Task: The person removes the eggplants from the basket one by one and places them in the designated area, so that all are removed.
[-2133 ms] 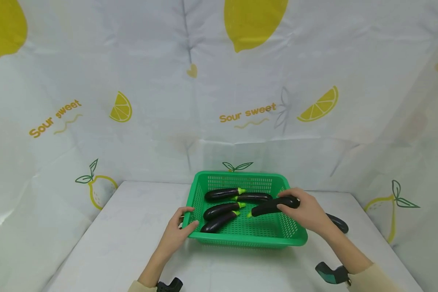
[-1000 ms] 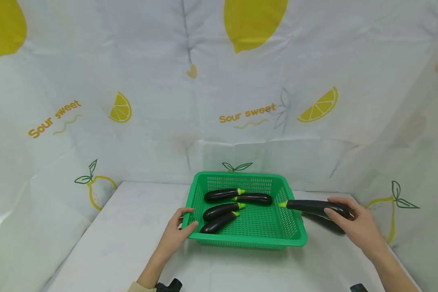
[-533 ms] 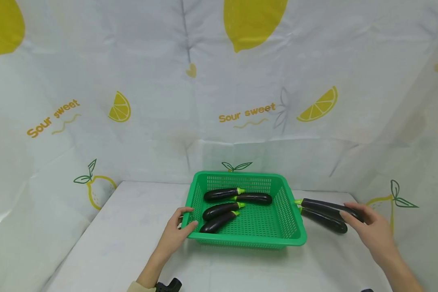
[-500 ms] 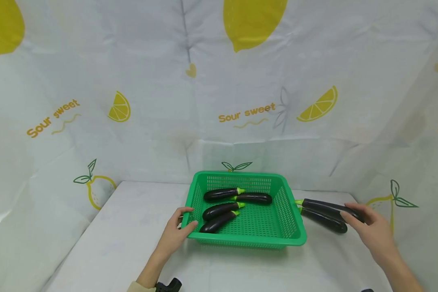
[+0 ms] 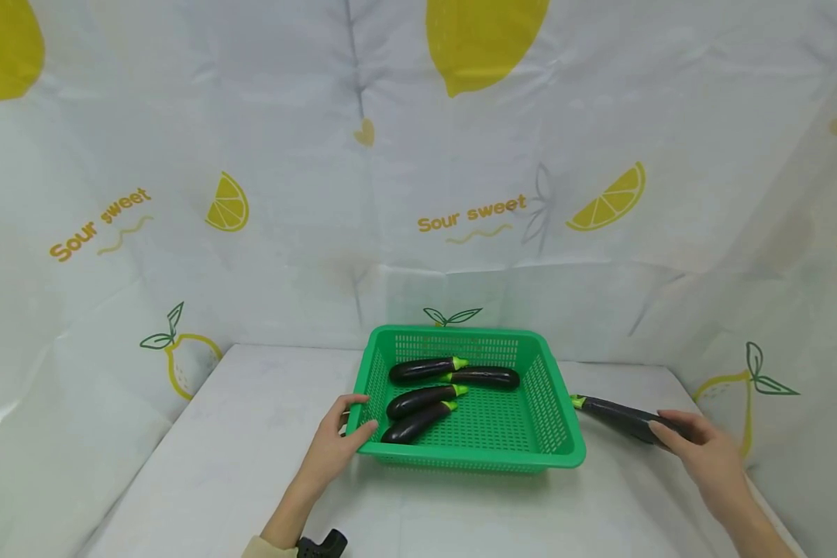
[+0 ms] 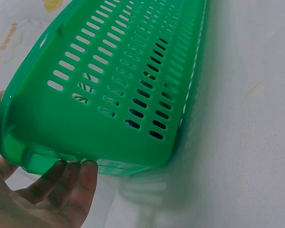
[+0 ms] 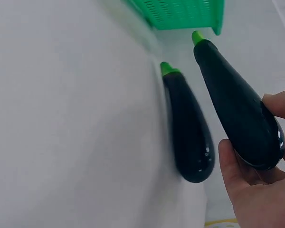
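My left hand [image 5: 333,443] grips the left end of the green plastic basket [image 5: 470,459], thumb over the rim and fingers on the outer wall. In the left wrist view its fingertips [image 6: 89,171] touch the outside below the rim. My right hand [image 5: 707,459] holds an eggplant [image 7: 242,109] by its thick end, thumb on one side and fingers on the other. Beside it in the right wrist view, a second eggplant [image 7: 187,128] lies on the table. In the head view only one eggplant shape [image 5: 617,418] shows right of the basket; the two seem to overlap there.
Several eggplants [image 5: 421,401] lie in the left and back part of the basket, their green stems toward the right. The white-covered table [image 5: 202,465] reaches back to a white sheet [image 5: 307,232] printed with lemons, which also hangs at both sides.
My right hand has carried an eggplant from above the basket out to the right, then lowered it toward the one on the table. My left hand stays on the basket.
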`<state>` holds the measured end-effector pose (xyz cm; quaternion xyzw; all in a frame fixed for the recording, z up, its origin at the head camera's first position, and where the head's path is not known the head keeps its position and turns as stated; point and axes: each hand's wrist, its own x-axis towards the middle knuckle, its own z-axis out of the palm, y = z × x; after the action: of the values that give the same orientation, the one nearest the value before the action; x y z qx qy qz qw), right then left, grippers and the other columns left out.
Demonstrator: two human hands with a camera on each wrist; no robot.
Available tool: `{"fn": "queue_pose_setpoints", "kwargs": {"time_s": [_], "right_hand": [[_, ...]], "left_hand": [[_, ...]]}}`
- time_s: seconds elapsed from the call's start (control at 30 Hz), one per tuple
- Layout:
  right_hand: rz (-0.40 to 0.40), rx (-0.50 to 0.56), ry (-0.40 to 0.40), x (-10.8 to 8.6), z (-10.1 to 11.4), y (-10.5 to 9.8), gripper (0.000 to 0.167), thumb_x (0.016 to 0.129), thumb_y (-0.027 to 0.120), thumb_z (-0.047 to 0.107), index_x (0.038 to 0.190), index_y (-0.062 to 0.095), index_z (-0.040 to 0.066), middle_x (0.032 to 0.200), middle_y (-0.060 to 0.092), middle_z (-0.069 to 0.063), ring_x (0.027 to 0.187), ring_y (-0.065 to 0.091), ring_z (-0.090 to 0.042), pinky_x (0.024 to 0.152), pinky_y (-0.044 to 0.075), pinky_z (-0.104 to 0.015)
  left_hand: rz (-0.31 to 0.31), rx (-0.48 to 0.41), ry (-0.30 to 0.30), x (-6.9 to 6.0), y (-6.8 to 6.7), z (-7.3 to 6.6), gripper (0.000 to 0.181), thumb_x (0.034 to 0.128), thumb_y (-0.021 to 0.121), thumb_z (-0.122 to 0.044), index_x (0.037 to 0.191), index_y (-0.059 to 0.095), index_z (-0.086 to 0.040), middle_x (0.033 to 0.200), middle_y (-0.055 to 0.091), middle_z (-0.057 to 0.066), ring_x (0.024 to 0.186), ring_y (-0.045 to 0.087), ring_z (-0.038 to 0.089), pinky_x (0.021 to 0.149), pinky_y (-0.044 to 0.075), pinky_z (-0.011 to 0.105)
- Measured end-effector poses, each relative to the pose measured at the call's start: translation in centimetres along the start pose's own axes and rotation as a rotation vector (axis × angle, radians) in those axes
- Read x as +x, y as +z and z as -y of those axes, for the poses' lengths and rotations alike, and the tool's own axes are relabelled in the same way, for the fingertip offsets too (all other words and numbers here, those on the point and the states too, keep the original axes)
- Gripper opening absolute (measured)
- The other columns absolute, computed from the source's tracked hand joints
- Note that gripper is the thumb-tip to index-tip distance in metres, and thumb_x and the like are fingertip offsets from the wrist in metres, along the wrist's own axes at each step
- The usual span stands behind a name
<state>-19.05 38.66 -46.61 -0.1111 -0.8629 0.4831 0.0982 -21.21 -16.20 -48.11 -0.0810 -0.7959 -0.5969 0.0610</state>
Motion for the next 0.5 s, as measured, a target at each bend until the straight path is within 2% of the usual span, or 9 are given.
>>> {"fn": "queue_pose_setpoints", "kwargs": {"time_s": [0.07,0.17,0.23,0.3,0.37,0.4,0.5], "right_hand": [[0.009,-0.025,0.020,0.1,-0.4,0.3,0.060,0.094,0.073,0.045,0.131,0.060,0.000,0.105,0.059,0.025,0.084,0.049,0.017,0.069,0.046,-0.011],[0.009,-0.081,0.056,0.3,-0.4,0.9,0.071,0.093,0.071,0.051,0.137,0.054,-0.004,0.125,0.063,-0.005,0.090,0.047,0.013,0.069,0.044,-0.011],[0.016,-0.108,0.070,0.4,-0.4,1.3,0.073,0.095,0.068,0.051,0.139,0.052,-0.005,0.140,0.053,-0.025,0.102,0.054,-0.003,0.069,0.043,-0.010],[0.018,-0.124,0.084,0.4,-0.3,1.7,0.074,0.096,0.067,0.051,0.140,0.050,-0.006,0.145,0.046,-0.031,0.114,0.056,-0.023,0.070,0.042,-0.011],[0.018,-0.132,0.087,0.4,-0.2,2.0,0.073,0.097,0.066,0.049,0.140,0.049,-0.007,0.146,0.044,-0.034,0.127,0.048,-0.042,0.081,0.049,-0.020],[0.018,-0.141,0.080,0.4,-0.3,2.1,0.072,0.097,0.066,0.048,0.140,0.049,-0.007,0.147,0.043,-0.035,0.132,0.044,-0.048,0.088,0.050,-0.028],[0.014,-0.184,0.047,0.2,-0.4,2.5,0.069,0.098,0.065,0.047,0.137,0.051,-0.007,0.146,0.042,-0.037,0.134,0.040,-0.054,0.101,0.043,-0.055]], "left_hand": [[0.000,0.002,-0.001,0.0,0.0,0.0,0.045,0.0947,0.075,-0.026,0.135,0.057,-0.016,0.140,0.055,0.012,0.123,0.055,0.030,0.089,0.049,0.043],[0.001,0.002,0.000,0.1,0.0,0.0,0.045,0.0948,0.074,-0.026,0.135,0.057,-0.015,0.140,0.055,0.012,0.123,0.055,0.031,0.090,0.049,0.043],[0.002,0.003,-0.003,0.1,0.0,-0.1,0.045,0.0948,0.074,-0.026,0.135,0.057,-0.015,0.141,0.054,0.012,0.124,0.055,0.031,0.090,0.049,0.043],[0.003,0.005,-0.008,0.0,0.0,-0.1,0.045,0.0949,0.074,-0.026,0.135,0.057,-0.015,0.141,0.054,0.012,0.124,0.055,0.031,0.090,0.048,0.043],[0.005,0.006,-0.014,0.0,0.0,-0.2,0.045,0.0951,0.074,-0.025,0.135,0.057,-0.014,0.141,0.054,0.013,0.124,0.055,0.031,0.090,0.049,0.042],[0.006,0.007,-0.016,0.0,0.0,-0.2,0.044,0.0952,0.074,-0.024,0.135,0.057,-0.014,0.141,0.054,0.013,0.124,0.055,0.031,0.089,0.049,0.042],[0.009,0.010,-0.017,-0.1,0.0,-0.3,0.045,0.0953,0.074,-0.024,0.135,0.057,-0.012,0.141,0.054,0.013,0.124,0.055,0.032,0.089,0.049,0.042]]}}
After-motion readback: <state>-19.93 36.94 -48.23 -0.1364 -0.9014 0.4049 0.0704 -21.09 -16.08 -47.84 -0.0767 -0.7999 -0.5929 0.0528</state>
